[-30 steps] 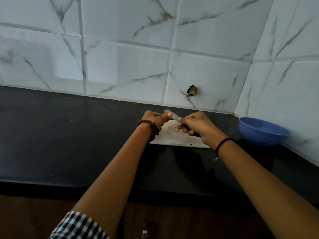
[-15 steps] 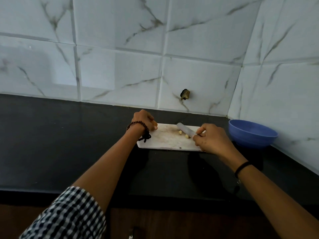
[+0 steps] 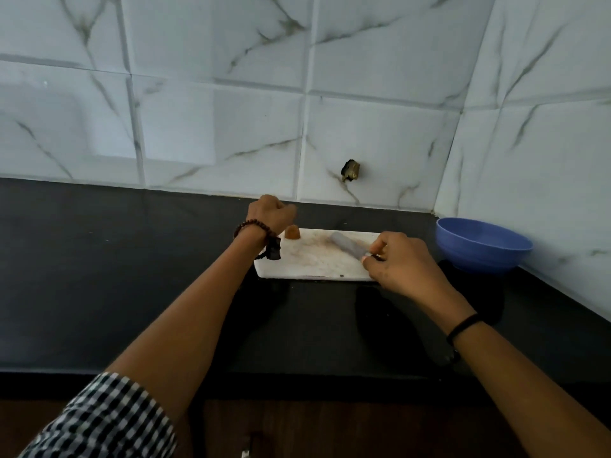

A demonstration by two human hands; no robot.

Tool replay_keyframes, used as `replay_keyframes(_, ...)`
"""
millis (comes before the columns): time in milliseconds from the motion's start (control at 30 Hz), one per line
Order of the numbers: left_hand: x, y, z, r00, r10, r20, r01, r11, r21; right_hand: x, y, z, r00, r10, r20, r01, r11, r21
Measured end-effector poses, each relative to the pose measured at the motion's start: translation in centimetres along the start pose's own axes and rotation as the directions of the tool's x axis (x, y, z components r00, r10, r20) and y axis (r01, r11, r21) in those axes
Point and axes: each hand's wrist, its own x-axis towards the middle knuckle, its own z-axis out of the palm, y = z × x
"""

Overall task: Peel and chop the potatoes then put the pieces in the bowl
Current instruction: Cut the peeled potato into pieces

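Surface: black countertop (image 3: 132,276) against white marble-veined wall tiles (image 3: 215,127); a small dark hole (image 3: 351,170) sits in the tile above centre.
Board: white cutting board (image 3: 314,264) lies flat at centre frame, its face smeared with brownish marks.
Potato location: one small potato piece (image 3: 292,233) stands on the upper left corner of the board, just below the left hand; no other pieces are visible on the board.
Potato look: orange-brown, dome-shaped, flat side down; too small to tell peeled from unpeeled.
Handling (judgement): light, firm and likely wet-slick on a cut face; it should not crush. Best pinched by its rounded sides, flat face kept on the board while cutting.
Left hand (image 3: 271,211): fingers curled into a fist, seen from the back, beyond the board's upper left corner. Nothing shows in it; the palm side is hidden.
Right hand (image 3: 401,264): fingers wrapped round the handle of the knife (image 3: 345,245); the grey blade lies low over the board, pointing to the upper left, well apart from the potato piece.
Bowl: blue bowl (image 3: 479,257) at right of frame, near the board's right end; its contents are not visible.
Worn items: beaded bracelet (image 3: 253,226) on the left wrist, checked sleeve (image 3: 109,421) at lower left.
Risk (judgement): so small a piece may roll or slip under the blade.
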Motion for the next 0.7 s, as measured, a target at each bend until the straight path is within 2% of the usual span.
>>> replay_keyframes(100, -1.0, 1.6, 0.9, 0.974, -0.062, 0.218, 0.098, 0.982, -0.160, -0.5, 0.8, -0.6, 0.999, 0.046, -0.010, -0.046, 0.999, -0.025)
replay_keyframes(200, -1.7, 2.0, 2.0, 0.933, -0.048, 0.356, 0.114, 0.979, -0.166, -0.6, 1.1, -0.6, 0.998, 0.049, -0.031, -0.048, 0.998, 0.046)
replay_keyframes(300, -2.0, 1.1, 3.0, 0.930, 0.057, 0.363, -0.012, 0.992, -0.124, -0.9, 1.3, 0.0, 0.996, 0.063, -0.058, -0.047, 0.970, 0.238)
replay_keyframes(433, -3.1, 0.4, 3.0, 0.908, 0.171, 0.383, -0.086, 0.970, -0.228, -1.1, 0.8, 1.3, 0.992, 0.063, -0.112, -0.018, 0.933, 0.360)
replay_keyframes(533, -3.7, -0.2, 3.4, 0.887, 0.219, 0.406, -0.181, 0.975, -0.131, -1.1, 0.3, 1.7, 0.990, 0.074, -0.118, -0.019, 0.908, 0.418)
replay_keyframes(700, -3.8, 0.1, 2.6, 0.888, 0.241, 0.392, -0.246, 0.968, -0.037, -1.5, 0.5, 1.5, 0.992, 0.058, -0.114, -0.004, 0.906, 0.423)
